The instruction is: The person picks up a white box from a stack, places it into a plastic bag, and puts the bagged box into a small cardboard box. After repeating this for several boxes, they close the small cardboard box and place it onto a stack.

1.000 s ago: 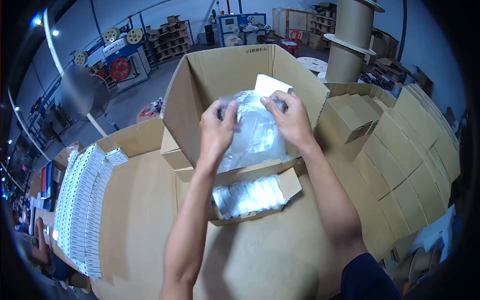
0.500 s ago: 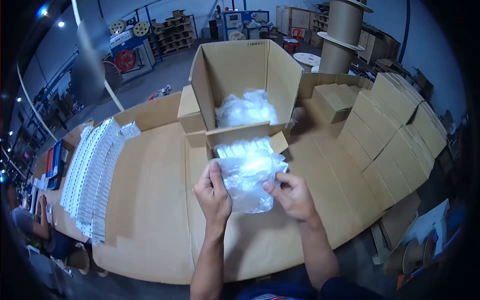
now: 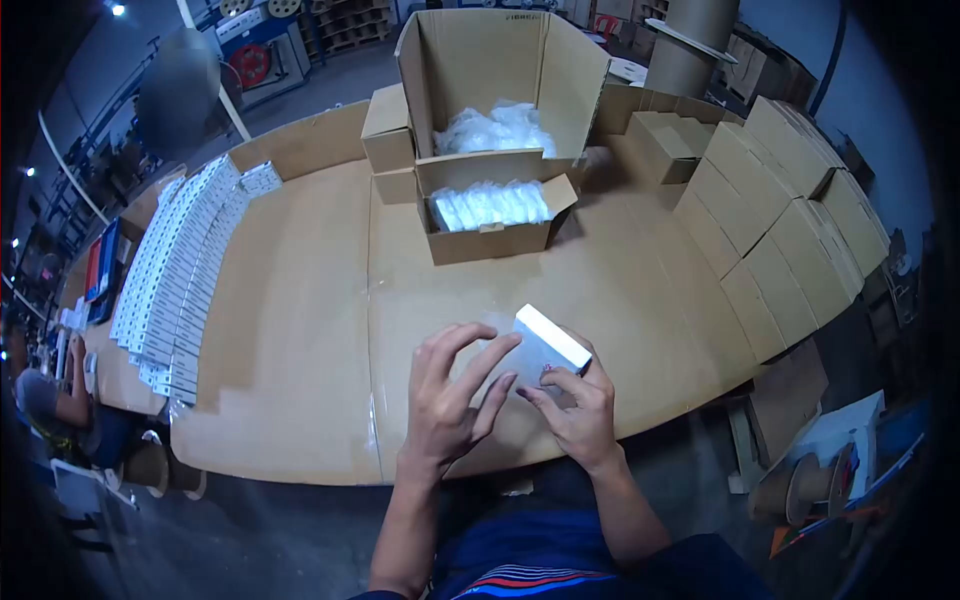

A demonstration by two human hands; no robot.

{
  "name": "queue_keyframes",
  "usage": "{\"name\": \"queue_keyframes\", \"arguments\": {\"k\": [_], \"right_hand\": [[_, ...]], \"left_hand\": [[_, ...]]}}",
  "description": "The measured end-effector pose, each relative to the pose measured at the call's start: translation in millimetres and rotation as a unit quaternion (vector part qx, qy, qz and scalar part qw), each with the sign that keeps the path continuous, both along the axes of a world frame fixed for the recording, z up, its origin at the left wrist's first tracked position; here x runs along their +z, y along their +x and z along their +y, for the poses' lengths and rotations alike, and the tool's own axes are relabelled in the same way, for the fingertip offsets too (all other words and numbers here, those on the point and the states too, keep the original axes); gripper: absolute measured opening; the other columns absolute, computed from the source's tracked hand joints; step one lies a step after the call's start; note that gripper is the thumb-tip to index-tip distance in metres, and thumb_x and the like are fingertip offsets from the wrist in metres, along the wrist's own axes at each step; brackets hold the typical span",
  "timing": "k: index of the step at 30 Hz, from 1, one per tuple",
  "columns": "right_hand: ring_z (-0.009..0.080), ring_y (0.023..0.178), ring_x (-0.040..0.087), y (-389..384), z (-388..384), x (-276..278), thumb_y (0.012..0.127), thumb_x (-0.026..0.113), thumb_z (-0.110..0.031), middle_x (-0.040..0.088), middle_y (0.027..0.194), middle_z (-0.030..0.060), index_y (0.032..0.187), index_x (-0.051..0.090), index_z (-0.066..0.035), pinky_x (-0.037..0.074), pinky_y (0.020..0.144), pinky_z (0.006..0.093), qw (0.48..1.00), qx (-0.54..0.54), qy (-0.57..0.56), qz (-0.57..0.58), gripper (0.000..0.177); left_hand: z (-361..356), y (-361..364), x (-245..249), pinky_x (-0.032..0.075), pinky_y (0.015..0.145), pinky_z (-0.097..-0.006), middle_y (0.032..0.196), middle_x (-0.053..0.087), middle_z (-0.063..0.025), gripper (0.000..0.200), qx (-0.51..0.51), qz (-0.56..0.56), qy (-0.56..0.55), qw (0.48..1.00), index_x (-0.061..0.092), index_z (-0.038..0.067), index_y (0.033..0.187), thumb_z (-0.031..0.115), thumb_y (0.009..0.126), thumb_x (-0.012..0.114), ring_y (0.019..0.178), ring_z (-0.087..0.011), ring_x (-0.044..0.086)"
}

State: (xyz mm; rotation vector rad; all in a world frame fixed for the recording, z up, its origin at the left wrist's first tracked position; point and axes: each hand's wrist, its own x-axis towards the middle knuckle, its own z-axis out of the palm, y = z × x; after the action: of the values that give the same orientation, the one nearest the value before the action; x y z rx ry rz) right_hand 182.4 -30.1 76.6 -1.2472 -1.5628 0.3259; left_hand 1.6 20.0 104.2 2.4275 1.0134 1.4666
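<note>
the small white box (image 3: 551, 339) is held just over the near edge of the tabletop (image 3: 300, 350), right of its middle, tilted with one long bright edge uppermost. the right hand (image 3: 577, 412) is clamped on it from below, thumb and fingers pinching its lower end, wrist bent back toward the body. the left hand (image 3: 448, 392) is spread, fingers apart and slightly curled, the forefinger reaching across to touch the box's near face.

around the hands the cardboard-covered top is bare, with open room from the near edge up to the small carton (image 3: 492, 238) of clear packets. behind that, at the far edge, stands a tall open carton (image 3: 490, 60). rows of white boxes (image 3: 180, 265) run along the left edge, and stacked flat cartons (image 3: 790, 200) crowd the right edge and far right corner. another person (image 3: 45, 405) sits beyond the left edge.
</note>
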Motion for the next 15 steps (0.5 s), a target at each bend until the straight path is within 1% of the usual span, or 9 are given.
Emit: {"name": "queue_keyframes", "arguments": {"k": [1,2,5,6,7,9,10,12,15], "right_hand": [[0.0356,0.116,0.066,-2,-3,-1,0.072,0.089,-0.003,0.060,0.134,0.0246,0.083,0.071,0.002,0.056,0.094,0.0408,1.000,0.006,0.002,-0.011,0.022],[0.0365,0.115,0.066,-3,-5,-1,0.072,0.088,0.000,0.059,0.134,0.0248,0.084,0.070,0.003,0.056,0.093,0.0411,1.000,0.014,0.010,-0.009,0.022],[0.0371,0.116,0.066,-5,-12,-2,0.072,0.087,0.002,0.059,0.135,0.0246,0.084,0.070,0.003,0.056,0.094,0.0421,0.999,0.015,0.007,-0.039,0.021],[0.0374,0.118,0.065,-7,-14,-10,0.072,0.087,0.002,0.059,0.134,0.0244,0.084,0.070,0.003,0.056,0.094,0.0423,1.000,0.013,-0.006,-0.017,0.021],[0.0375,0.118,0.065,-8,-15,-13,0.072,0.087,0.002,0.059,0.134,0.0245,0.084,0.070,0.002,0.055,0.094,0.0421,1.000,0.008,-0.017,-0.009,0.021],[0.0376,0.118,0.064,-10,-19,-18,0.072,0.087,0.002,0.059,0.133,0.0246,0.084,0.070,0.002,0.055,0.094,0.0416,0.999,-0.009,-0.043,0.004,0.022],[0.0366,0.117,0.065,-9,-21,-20,0.072,0.088,-0.001,0.060,0.133,0.0248,0.084,0.070,0.000,0.054,0.093,0.0397,0.998,-0.017,-0.053,-0.009,0.022],[0.0346,0.112,0.066,-12,-23,-24,0.072,0.089,-0.003,0.062,0.127,0.0229,0.084,0.070,0.000,0.054,0.090,0.0388,0.998,-0.025,-0.056,-0.009,0.022],[0.0302,0.100,0.066,-19,-26,-27,0.074,0.090,-0.007,0.063,0.114,0.0186,0.085,0.070,0.000,0.054,0.081,0.0369,0.995,-0.043,-0.084,0.018,0.023]], "left_hand": [[-1,2,0,0.050,0.092,-0.0425,0.117,0.064,-0.0116,0.041,-0.011,0.016,0.002,1.000,0.072,0.009,0.120,0.007,0.079,0.080,0.111,-0.0302,0.060],[-4,5,2,0.050,0.093,-0.0433,0.114,0.065,-0.0115,0.035,-0.016,0.002,-0.012,1.000,0.073,0.007,0.111,0.007,0.078,0.081,0.109,-0.0310,0.061],[-4,1,-13,0.050,0.091,-0.0430,0.112,0.066,-0.0113,0.027,-0.045,-0.003,-0.024,0.999,0.071,0.006,0.101,0.006,0.076,0.082,0.107,-0.0312,0.061],[-5,2,-15,0.050,0.090,-0.0434,0.110,0.066,-0.0111,0.024,-0.056,-0.018,-0.030,0.998,0.068,0.006,0.093,0.006,0.075,0.084,0.103,-0.0308,0.063],[-6,1,-20,0.051,0.087,-0.0420,0.109,0.066,-0.0112,0.023,-0.057,-0.023,-0.028,0.998,0.068,0.005,0.093,0.005,0.077,0.084,0.101,-0.0298,0.063],[-10,3,-28,0.052,0.082,-0.0395,0.102,0.066,-0.0104,0.022,-0.041,-0.046,-0.029,0.998,0.066,0.004,0.091,0.004,0.078,0.083,0.096,-0.0288,0.065],[-11,3,-32,0.053,0.079,-0.0385,0.098,0.066,-0.0104,0.021,-0.030,-0.049,-0.032,0.998,0.065,0.004,0.093,0.005,0.080,0.083,0.092,-0.0282,0.065],[-13,5,-42,0.054,0.073,-0.0363,0.089,0.065,-0.0104,0.021,-0.014,-0.055,-0.039,0.998,0.064,0.004,0.095,0.006,0.084,0.082,0.084,-0.0270,0.067],[-17,11,-65,0.055,0.067,-0.0339,0.082,0.065,-0.0115,0.025,0.008,-0.151,-0.134,0.979,0.059,0.003,0.103,0.009,0.089,0.079,0.073,-0.0237,0.068]]}}
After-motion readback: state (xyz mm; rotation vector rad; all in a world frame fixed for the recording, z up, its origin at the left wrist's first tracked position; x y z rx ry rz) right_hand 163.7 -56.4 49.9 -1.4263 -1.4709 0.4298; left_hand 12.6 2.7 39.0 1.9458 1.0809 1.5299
